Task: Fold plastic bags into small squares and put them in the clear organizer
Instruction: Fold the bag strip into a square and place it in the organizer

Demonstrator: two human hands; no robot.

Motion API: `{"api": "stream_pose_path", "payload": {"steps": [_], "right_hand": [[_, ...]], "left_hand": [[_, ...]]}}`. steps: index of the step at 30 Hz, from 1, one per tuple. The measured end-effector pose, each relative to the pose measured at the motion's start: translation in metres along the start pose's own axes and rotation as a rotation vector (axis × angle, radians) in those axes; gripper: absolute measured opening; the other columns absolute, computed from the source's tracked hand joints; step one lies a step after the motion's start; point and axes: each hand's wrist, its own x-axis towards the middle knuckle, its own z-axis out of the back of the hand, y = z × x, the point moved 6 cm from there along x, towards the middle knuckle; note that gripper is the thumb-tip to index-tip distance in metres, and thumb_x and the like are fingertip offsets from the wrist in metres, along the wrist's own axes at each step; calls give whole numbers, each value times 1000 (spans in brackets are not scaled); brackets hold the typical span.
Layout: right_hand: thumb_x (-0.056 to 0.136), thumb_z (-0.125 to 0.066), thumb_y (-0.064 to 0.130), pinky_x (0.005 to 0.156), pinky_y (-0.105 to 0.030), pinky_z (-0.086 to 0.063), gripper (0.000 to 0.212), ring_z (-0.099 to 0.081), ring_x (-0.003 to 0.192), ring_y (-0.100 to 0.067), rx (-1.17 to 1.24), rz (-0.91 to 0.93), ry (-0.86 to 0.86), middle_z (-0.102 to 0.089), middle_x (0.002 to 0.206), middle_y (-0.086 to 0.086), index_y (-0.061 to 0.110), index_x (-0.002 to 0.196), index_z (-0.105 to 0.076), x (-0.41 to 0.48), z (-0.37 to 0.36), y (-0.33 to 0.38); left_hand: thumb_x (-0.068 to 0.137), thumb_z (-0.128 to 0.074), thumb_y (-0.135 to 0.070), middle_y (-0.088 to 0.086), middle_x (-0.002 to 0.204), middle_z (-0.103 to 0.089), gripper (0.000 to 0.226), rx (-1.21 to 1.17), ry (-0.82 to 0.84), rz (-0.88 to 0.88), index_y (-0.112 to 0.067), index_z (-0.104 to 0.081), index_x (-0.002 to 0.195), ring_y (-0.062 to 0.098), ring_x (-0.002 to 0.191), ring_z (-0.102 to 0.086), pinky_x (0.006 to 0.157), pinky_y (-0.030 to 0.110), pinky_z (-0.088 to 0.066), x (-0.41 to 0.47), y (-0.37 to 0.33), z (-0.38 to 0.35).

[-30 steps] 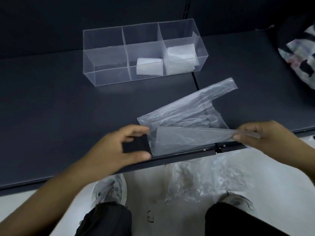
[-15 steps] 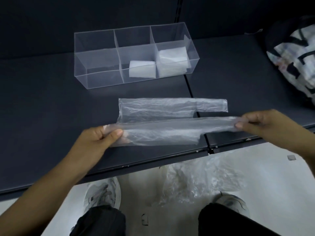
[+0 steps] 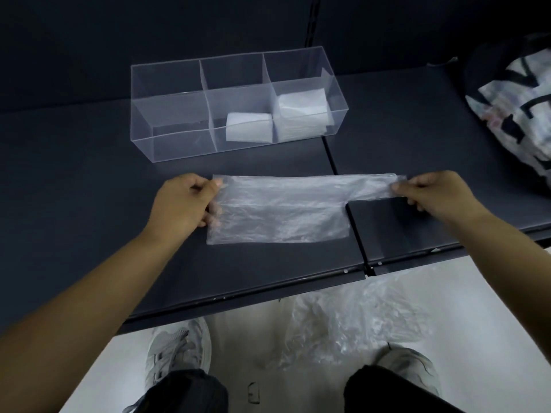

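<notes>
A clear plastic bag (image 3: 283,210) lies flat on the dark shelf (image 3: 74,180), folded lengthwise with its handle stretched to the right. My left hand (image 3: 183,204) pinches the bag's left end. My right hand (image 3: 432,193) pinches the handle tip at the right. Behind the bag stands the clear organizer (image 3: 167,138) with three compartments. A folded white square (image 3: 249,126) rests in the middle compartment, and folded bags (image 3: 302,114) fill the right one. The left compartment holds nothing.
A black and white patterned bag (image 3: 518,111) sits at the far right of the shelf. A seam (image 3: 343,186) splits the shelf under the bag. Loose clear bags (image 3: 351,326) lie on the floor between my shoes, below the shelf's front edge.
Both hands carried the near edge of the bag away from me and laid it over the far edge, so the bag now lies folded flat. The hands stay on its two ends.
</notes>
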Motion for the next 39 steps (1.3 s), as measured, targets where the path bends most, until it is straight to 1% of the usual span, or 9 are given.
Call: {"api": "stream_pose_path", "payload": {"steps": [7,11,14,17,20,24,29,36,39], "right_hand": [[80,-73,43,59,-27,-43,35,-53,51,-15,-99,34,-134,-61,55,0,14,61,-66,0,-2,4],[84,-67,47,56,-29,-43,44,-57,55,-22,-243,46,-175,-64,62,-11,8,63,-66,1,-2,12],[86,-63,49,47,-26,-32,49,-51,53,-23,-355,29,-208,-55,55,-8,12,55,-54,-4,-3,18],[89,-61,46,58,-30,-35,37,-52,71,-26,-334,82,-356,-56,74,-4,10,81,-54,-18,-2,34],[92,-56,23,79,-37,-43,15,-56,88,-28,-250,496,-437,-56,100,-10,10,98,-60,-53,-26,84],[94,-48,15,115,-32,-23,43,-41,132,-27,-298,891,96,-46,141,-16,5,136,-49,-105,-130,128],[101,-24,48,120,-36,8,66,8,148,-15,-723,765,171,4,162,-2,14,154,-1,-78,-171,97],[99,-16,52,118,-42,9,66,6,149,-20,-829,573,-16,1,162,-4,18,154,-1,-36,-94,45],[96,-36,49,119,-44,-1,69,-8,148,-26,-699,592,-79,-13,160,-10,14,153,-17,-42,-71,47]], "left_hand": [[82,-74,-25,-10,71,-67,29,172,-155,-152,-27,-58,107,-2,65,-61,60,15,-41,-43,13,7],[83,-72,-17,-10,76,-62,35,219,-153,-175,-22,-56,115,3,71,-58,67,20,-45,-52,8,3],[88,-63,-6,4,100,-59,29,440,-249,-516,-10,-61,116,20,92,-52,89,33,-44,-64,-22,-5],[92,-54,-2,18,124,-58,32,579,-96,-757,3,-60,123,31,117,-52,106,36,-35,-69,-39,-34],[97,-51,-5,19,146,-42,43,677,102,-709,6,-43,138,32,138,-35,115,36,-17,-64,-30,-53],[100,-18,-51,2,158,3,67,837,189,-610,-9,-3,150,10,145,10,115,23,14,-58,-3,-57],[88,-2,-66,6,160,7,86,977,156,-548,-8,2,152,17,147,9,120,36,6,-59,5,-53],[76,4,-79,5,158,19,103,1021,176,-461,-9,14,150,16,145,20,118,38,13,-56,12,-37],[74,0,-85,2,156,30,105,989,206,-417,-14,24,147,13,141,31,116,37,20,-55,14,-33]]}}
